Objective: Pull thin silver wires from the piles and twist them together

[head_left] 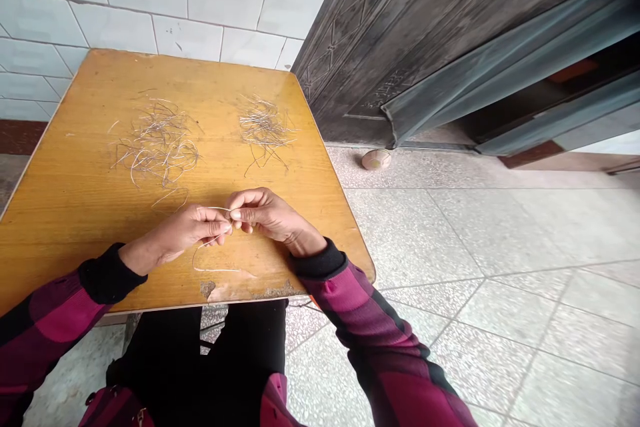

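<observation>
My left hand and my right hand meet above the front of a yellow wood-veneer table. Between their fingertips, both pinch a thin pale strand, possibly wire, which loops down to the tabletop. Two loose tangles of similar thin strands lie farther back: a larger pile on the left and a smaller pile on the right. A few stray strands lie just beyond my left hand. My sleeves are maroon and black plaid with black cuffs.
The table's front edge has chipped, peeling veneer. Dark trousers show below it. A white tile wall rises behind the table, a dark embossed metal door stands at the right, and a small ball lies on the speckled tile floor.
</observation>
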Demonstrator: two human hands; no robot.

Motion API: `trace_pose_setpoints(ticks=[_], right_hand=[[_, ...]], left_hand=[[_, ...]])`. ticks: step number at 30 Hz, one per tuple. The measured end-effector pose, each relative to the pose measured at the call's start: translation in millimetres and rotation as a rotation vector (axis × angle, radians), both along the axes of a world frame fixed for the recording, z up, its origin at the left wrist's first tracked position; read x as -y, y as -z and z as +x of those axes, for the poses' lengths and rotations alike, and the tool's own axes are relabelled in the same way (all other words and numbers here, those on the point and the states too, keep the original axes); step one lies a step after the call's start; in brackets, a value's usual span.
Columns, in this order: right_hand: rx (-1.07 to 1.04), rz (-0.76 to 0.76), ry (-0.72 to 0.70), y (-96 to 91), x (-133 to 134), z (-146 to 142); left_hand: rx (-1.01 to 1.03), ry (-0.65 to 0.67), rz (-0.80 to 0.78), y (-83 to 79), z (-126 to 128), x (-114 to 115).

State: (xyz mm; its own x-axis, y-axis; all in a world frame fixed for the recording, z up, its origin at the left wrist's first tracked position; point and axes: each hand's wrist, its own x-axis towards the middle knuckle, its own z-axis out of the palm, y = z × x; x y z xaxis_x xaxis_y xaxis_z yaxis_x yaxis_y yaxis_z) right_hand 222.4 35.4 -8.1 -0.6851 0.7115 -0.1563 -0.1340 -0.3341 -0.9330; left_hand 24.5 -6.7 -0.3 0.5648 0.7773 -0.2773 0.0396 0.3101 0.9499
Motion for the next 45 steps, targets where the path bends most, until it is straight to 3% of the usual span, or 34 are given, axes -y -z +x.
trace_pose_setpoints(ticks=[2, 5, 8, 11, 15, 18, 21, 25, 28, 33, 39, 45], right_hand=[[0.023, -0.046, 0.011, -2.3, -0.8, 3.2], [0.077, -0.087, -0.050, -2.7, -0.8, 4.7], [0.146, -0.053, -0.105, -1.1, 1.8, 0.4], [0.196, -0.003, -0.095, 0.1, 4.5, -4.8], [0.213, 0.005, -0.084, 2.0, 4.3, -5.8], [0.232, -0.001, -0.079, 4.9, 4.0, -4.9], [0.323, 0.127, -0.005, 6.8, 6.9, -5.7], [0.475, 0.526, 0.113, 3.0, 12.9, -6.5], [0.536, 0.728, 0.105, -2.2, 14.5, -4.7], [0.543, 0.813, 0.040, -4.7, 14.3, -2.2], [0.570, 0.875, 0.107, -1.4, 19.3, -6.8], [0.547, 0.861, 0.126, -0.1, 17.7, -8.2]], left_hand=[[-0.062, -0.068, 0.074, -2.7, -8.5, -4.0], [-0.071, -0.203, 0.057, -8.2, -19.8, -10.2], [-0.113, -0.091, 0.109, -13.4, -21.1, -11.3], [-0.253, 0.016, 0.279, -15.3, -15.9, -7.5], [-0.484, -0.043, 0.469, -12.4, -14.0, -3.4], [-0.549, -0.114, 0.531, -11.9, -16.4, -4.3], [-0.484, -0.123, 0.422, -13.5, -17.3, -6.6], [-0.314, -0.155, 0.194, -12.2, -15.9, -7.9], [-0.246, -0.143, 0.147, -9.6, -15.7, -7.9], [-0.216, -0.130, 0.098, -8.2, -16.9, -8.5], [-0.182, -0.147, 0.059, -7.4, -14.7, -8.3], [-0.047, -0.184, -0.077, -2.3, -12.2, -8.4]])
